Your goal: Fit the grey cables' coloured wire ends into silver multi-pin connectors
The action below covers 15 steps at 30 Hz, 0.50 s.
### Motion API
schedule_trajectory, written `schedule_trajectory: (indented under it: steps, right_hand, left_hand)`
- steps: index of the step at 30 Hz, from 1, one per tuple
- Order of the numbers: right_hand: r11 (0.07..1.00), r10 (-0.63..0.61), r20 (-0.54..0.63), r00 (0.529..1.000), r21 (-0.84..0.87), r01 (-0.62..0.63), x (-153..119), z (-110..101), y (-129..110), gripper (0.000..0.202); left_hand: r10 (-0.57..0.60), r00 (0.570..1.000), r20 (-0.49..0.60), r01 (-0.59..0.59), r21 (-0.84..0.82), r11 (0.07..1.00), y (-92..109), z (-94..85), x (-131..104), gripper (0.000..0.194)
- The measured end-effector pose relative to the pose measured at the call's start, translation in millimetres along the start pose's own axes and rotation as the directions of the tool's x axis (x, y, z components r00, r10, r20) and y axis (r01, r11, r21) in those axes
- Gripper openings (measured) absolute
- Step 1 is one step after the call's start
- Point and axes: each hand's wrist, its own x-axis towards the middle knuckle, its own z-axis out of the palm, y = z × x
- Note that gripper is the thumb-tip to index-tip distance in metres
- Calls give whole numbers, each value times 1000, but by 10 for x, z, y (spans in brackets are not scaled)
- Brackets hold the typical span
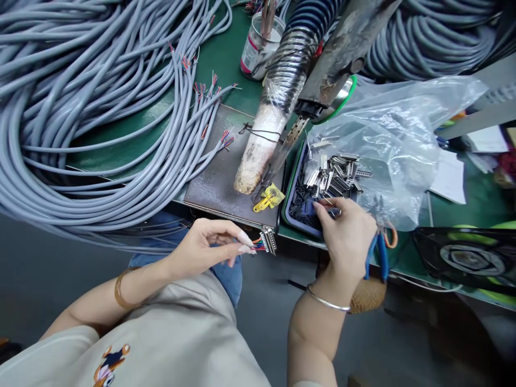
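My left hand (pixel 217 242) is closed, its thumb and fingers pinching a small bundle of coloured wires (pixel 259 246). At the wires' end sits a silver multi-pin connector (pixel 269 240), just off the bench edge. My right hand (pixel 346 228) reaches over the near side of a tray (pixel 287 214), fingers drawn together; what lies between the fingertips, if anything, is too small to tell. Short black tubes (pixel 300 207) fill the tray's left part. Beyond my right fingers lies a heap of loose metal connectors (pixel 336 174), partly on a clear plastic bag (pixel 397 145).
Grey cables (pixel 153 161) with stripped ends cover the left. A fume hose (pixel 268 115) and a soldering iron (pixel 296 134) slant down over a dark plate (pixel 213 188) with a yellow clip (pixel 266 200). Blue-handled pliers (pixel 381 252) hang by the bench edge; a jar (pixel 260 51) stands behind.
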Motion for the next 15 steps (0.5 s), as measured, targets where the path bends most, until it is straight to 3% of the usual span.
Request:
schedule_trajectory:
  steps: [5, 8, 11, 13, 15]
  right_hand:
    - [993, 113, 93, 989, 27, -116, 108, 13, 25, 19]
    - [987, 141, 8, 990, 75, -141, 5, -31, -98, 17]
    - [923, 225, -136, 965, 346, -167, -241, -119, -341, 16]
    - [810, 241, -212, 947, 581, -76, -456, -188, -550, 16]
    - [752, 178, -203, 963, 659, 0, -651, -234, -757, 13]
  left_hand:
    - [45, 996, -71, -42, 54, 998, 133, 40, 77, 10]
    - [11, 994, -105, -8, 25, 1000, 104, 26, 129, 12]
    - [-31, 992, -121, 30, -12, 999, 52, 17, 168, 12]
    - [-55, 989, -139, 53, -20, 998, 29, 24, 175, 13]
    - [-70, 986, -152, 68, -20, 998, 20, 39, 166, 13]
